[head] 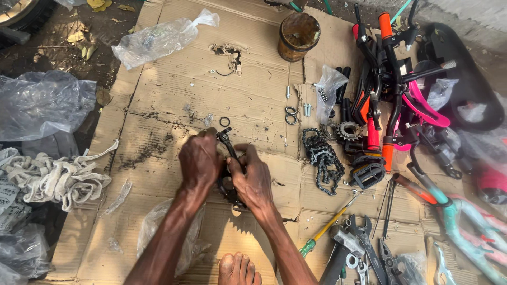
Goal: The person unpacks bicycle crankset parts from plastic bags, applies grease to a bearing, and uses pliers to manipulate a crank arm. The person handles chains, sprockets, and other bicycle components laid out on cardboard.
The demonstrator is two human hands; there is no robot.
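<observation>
One rusty tin (298, 36) (contents unclear) on cardboard (174, 100). Both hands, left (199, 161) and right (253, 179), together, clamped on black crank (228, 145).

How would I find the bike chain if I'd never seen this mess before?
Start at the big sheet of cardboard and look just right of the right hand. The bike chain lies there in a dark, greasy heap. Unlike the round toothed sprocket beside it, it is a loose pile of links.
</observation>
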